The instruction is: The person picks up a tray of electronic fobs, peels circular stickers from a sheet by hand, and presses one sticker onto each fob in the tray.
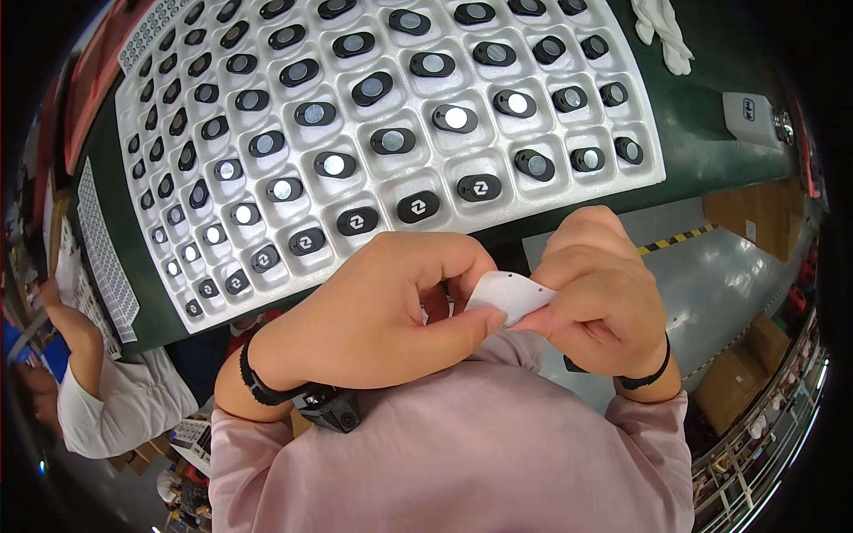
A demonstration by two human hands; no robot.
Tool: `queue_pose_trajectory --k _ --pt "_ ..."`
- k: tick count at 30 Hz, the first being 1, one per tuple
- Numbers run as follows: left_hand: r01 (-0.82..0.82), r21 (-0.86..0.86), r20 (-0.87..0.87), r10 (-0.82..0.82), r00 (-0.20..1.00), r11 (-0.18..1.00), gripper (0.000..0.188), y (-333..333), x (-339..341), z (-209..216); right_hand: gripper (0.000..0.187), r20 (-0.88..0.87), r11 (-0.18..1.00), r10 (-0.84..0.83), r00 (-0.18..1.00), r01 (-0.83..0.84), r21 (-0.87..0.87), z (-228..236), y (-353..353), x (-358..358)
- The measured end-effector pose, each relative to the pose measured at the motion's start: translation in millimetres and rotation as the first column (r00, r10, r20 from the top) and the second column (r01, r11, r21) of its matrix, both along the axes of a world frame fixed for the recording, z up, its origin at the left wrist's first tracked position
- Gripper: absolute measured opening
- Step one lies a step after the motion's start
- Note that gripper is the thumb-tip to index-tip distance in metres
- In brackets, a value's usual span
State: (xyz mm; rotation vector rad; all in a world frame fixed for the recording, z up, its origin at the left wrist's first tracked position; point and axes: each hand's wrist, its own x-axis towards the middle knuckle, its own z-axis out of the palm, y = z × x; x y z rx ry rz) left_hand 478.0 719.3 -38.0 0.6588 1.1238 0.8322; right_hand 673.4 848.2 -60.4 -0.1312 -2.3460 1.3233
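Note:
A small white slip of paper or film [499, 295] with a few dark dots along its edge is held between my two hands. My left hand [378, 306] pinches its left side between thumb and fingers. The thumb and fingers of my right hand [602, 298] are closed on its right corner. Just beyond my hands lies a white moulded tray [656, 133] of square pockets. Its pockets hold black oval devices [392, 140], most with a round silver disc on top. Several along the near edge show a white emblem [418, 207] instead.
The tray rests on a dark green table [702, 80]. A white glove [662, 31] and a white bottle [755, 118] stand at the right. Perforated white sheets [105, 253] lie at the left, near another person [115, 395]. Cardboard boxes [755, 218] sit on the floor.

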Motion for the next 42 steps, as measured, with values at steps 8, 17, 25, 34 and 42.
queue_pose_trajectory --k 8,17,25,34,42 --pt "0.102 0.275 -0.411 0.021 0.912 0.956 0.007 -4.0 8.4 -5.4 0.018 0.051 0.997 -0.040 0.998 0.037 0.060 -3.9 -6.4 2.4" --pt "0.234 0.519 -0.645 0.198 0.738 0.822 0.012 -8.4 12.7 -20.4 0.021 0.029 0.993 -0.070 0.997 0.073 -0.089 1.0 11.1 8.2" --pt "0.576 0.593 -0.797 0.305 0.522 0.562 0.021 -4.4 12.8 -25.1 0.032 0.156 0.907 -0.315 0.936 0.249 0.340 -6.1 38.3 -14.4" --pt "0.651 0.586 -0.801 0.465 0.377 0.483 0.015 1.4 14.9 -36.4 0.034 0.232 0.919 -0.200 0.952 0.100 0.382 -2.2 53.5 -23.2" --pt "0.656 0.556 -0.813 0.500 0.300 0.511 0.014 11.2 16.5 -37.3 0.031 0.274 0.952 -0.119 0.954 0.031 0.304 -3.3 61.9 -24.3"
